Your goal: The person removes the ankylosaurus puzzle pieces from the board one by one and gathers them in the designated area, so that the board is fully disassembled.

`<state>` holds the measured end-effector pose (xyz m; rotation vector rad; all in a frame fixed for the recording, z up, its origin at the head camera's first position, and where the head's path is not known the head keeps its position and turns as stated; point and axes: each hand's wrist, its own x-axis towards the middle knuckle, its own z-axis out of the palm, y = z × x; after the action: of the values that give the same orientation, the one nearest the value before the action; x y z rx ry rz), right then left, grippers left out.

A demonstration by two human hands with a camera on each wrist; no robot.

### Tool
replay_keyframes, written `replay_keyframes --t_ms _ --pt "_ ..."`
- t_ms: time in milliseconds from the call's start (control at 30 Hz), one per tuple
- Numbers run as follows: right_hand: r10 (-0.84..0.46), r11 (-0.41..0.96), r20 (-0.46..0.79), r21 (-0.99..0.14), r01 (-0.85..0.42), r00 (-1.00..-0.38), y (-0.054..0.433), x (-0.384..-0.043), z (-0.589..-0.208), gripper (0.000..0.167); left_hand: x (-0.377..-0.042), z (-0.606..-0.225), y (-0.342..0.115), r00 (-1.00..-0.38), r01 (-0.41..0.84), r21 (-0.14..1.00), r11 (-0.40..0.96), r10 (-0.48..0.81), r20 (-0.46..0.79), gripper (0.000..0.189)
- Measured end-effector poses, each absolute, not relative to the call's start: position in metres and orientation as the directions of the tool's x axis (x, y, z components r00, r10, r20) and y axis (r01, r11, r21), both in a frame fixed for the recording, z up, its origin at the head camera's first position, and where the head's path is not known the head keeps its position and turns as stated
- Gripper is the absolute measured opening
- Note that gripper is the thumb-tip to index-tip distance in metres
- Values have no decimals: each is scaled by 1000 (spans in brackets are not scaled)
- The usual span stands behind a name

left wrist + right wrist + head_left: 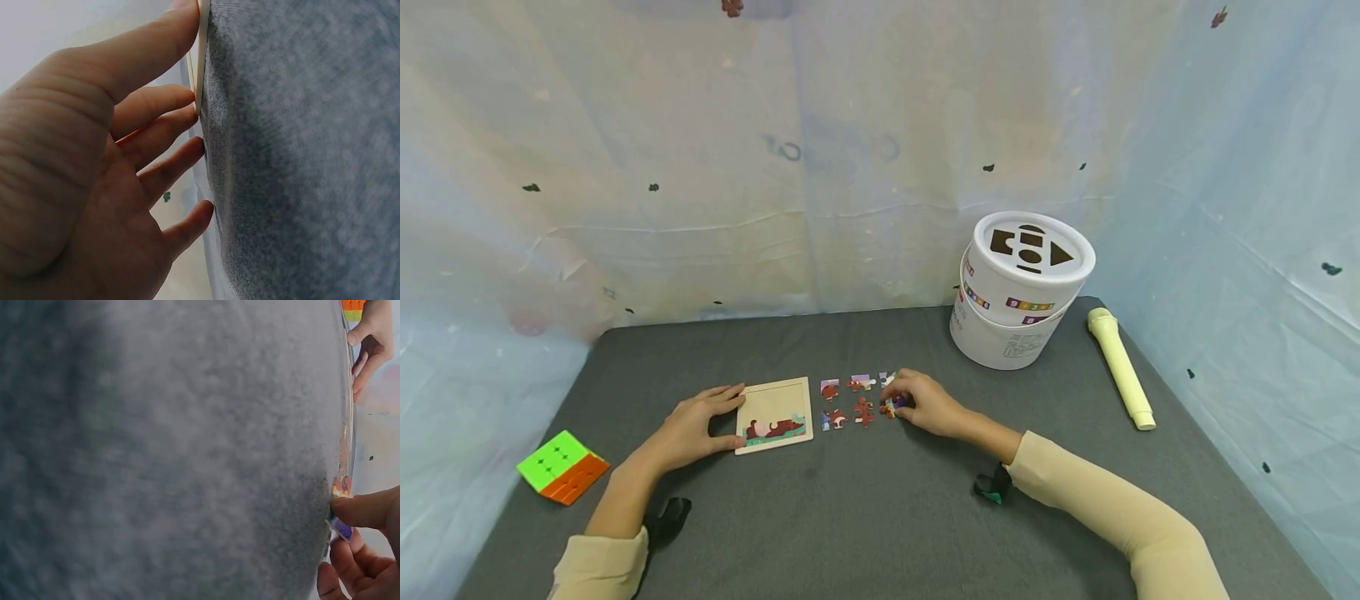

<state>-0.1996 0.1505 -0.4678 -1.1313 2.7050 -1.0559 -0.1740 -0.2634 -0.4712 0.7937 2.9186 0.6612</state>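
Apparently mid-pickup, a right hand [929,406] pinches a puzzle piece [342,529], likely needing a clean lift, while the left hand [691,425], fingers extended, touches the wooden tray [777,403].

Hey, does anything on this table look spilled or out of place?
Nothing stands out. Loose jigsaw pieces lie in rough rows beside the partly filled wooden puzzle tray, the shape-sorter bucket stands upright, and nothing looks spilled.
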Motion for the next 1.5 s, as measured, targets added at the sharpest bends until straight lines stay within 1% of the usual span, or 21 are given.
replay_keyframes --t_ms 200,433,667,933,1133,1267,1500 --pt "-626 534 236 -565 -629 -743 150 -198 -468 24 -174 -471 -263 -866 478 409 777 494 73 79" --pt "-590 589 243 -522 -617 -770 150 -196 -469 33 -173 -471 -262 -868 478 401 782 490 80 79" --pt "-586 612 219 -511 -604 -780 151 -193 -467 24 -171 -471 -262 -870 477 394 786 487 80 79" --pt "-592 620 214 -495 -609 -777 151 -192 -468 23 -171 -471 -262 -869 479 396 784 488 84 79" --pt "-585 607 224 -516 -604 -780 151 -193 -470 26 -171 -471 -262 -870 475 397 785 486 80 79" --pt "-577 585 237 -548 -598 -782 152 -195 -473 29 -172 -471 -262 -868 478 397 783 490 79 79" --pt "-559 543 273 -593 -594 -783 155 -196 -475 30 -173 -472 -263 -869 475 404 782 488 78 79"
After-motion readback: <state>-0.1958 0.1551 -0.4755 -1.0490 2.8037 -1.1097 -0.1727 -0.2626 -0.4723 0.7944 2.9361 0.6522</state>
